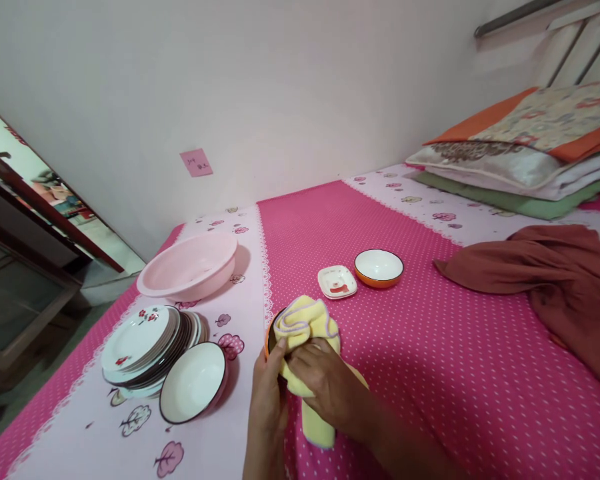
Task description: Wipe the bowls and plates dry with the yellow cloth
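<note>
My left hand (267, 387) grips an orange bowl (270, 333) by its near side, thumb over the rim. Most of that bowl is hidden behind a yellow cloth (307, 320) with a pale purple edge. My right hand (320, 373) is closed on the cloth and presses it into the bowl. One end of the cloth hangs down below my right hand. Just beyond my hands lie a small square white dish (337, 281) with a red print and another orange bowl (379, 268), white inside.
At the left, a stack of plates (135, 340) stands beside a tilted white bowl (195, 383) with a dark rim. Behind them is a pink basin (190, 267). A brown-red garment (545, 287) lies at the right, near piled pillows (520, 143). A wall (300, 100) rises behind the bed.
</note>
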### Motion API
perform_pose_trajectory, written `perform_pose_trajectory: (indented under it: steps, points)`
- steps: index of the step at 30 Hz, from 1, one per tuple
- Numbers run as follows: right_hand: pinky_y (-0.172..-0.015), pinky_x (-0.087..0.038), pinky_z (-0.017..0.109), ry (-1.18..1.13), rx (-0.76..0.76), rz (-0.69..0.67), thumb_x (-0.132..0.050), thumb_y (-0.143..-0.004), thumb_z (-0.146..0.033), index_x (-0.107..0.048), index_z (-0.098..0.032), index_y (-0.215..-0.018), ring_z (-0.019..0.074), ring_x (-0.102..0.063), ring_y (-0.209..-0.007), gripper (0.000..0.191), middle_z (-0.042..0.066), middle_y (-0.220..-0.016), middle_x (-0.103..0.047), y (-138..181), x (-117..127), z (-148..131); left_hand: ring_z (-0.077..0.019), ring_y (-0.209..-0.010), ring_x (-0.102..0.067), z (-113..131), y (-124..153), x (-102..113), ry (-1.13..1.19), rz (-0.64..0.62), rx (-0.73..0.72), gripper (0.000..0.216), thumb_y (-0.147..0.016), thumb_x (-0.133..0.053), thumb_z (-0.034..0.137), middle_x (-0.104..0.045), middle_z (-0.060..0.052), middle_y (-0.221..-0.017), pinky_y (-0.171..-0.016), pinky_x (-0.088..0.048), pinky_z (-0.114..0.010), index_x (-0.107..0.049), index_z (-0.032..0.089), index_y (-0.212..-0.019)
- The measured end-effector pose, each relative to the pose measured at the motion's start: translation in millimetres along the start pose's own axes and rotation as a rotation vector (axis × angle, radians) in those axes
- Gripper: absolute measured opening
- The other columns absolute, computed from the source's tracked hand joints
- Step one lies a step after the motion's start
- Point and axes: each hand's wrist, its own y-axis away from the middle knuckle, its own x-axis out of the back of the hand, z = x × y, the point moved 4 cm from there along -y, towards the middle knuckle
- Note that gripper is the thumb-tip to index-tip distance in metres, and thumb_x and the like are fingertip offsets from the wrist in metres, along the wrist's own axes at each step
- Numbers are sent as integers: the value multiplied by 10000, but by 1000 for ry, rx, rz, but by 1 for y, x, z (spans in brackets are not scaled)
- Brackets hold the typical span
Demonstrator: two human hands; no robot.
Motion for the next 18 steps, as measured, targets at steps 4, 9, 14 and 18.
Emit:
perform_pose_trajectory:
  steps: [4, 9, 14, 18]
  points:
    - [-1117, -404, 481, -15, -11, -11, -628, -928, -124, -632, -186, -1172, 306, -574, -1225, 251, 108, -1261, -676, 1, 2, -2, -335, -1142, -725, 11, -1, 10, -164, 57, -44, 562, -729, -915, 405, -798, -147, -1161, -1032, -533, -414, -759, 141, -1199]
    - [-937, -499, 414, -318, -96, 286, -556, -882, -68, -591, -201, -1086, 270, -608, -1058, 247, 94, -1111, -657, 2, 7, -7, -307, -1137, -709, 0, 7, 1, -215, -10, -106, 613, -756, -893, 433, -760, -112, -1186, -1015, -532, -413, -652, 196, -1267]
    - [-920, -498, 382, -441, -156, 434, -548, -810, -10, -554, -220, -1074, 243, -600, -1030, 338, 67, -1075, -631, 3, 7, -7, -297, -1214, -670, -8, 10, -6, -262, -32, -153, 627, -818, -844, 450, -722, -97, -1274, -1092, -483, -420, -587, 229, -1346]
    - [-992, -470, 442, -230, -76, 193, -599, -820, -41, -584, -214, -1123, 284, -576, -1115, 349, 89, -1166, -650, -1, 7, -5, -325, -1218, -677, 3, 5, 2, -144, -84, -155, 597, -876, -785, 452, -719, -130, -1288, -1090, -502, -474, -594, 210, -1387]
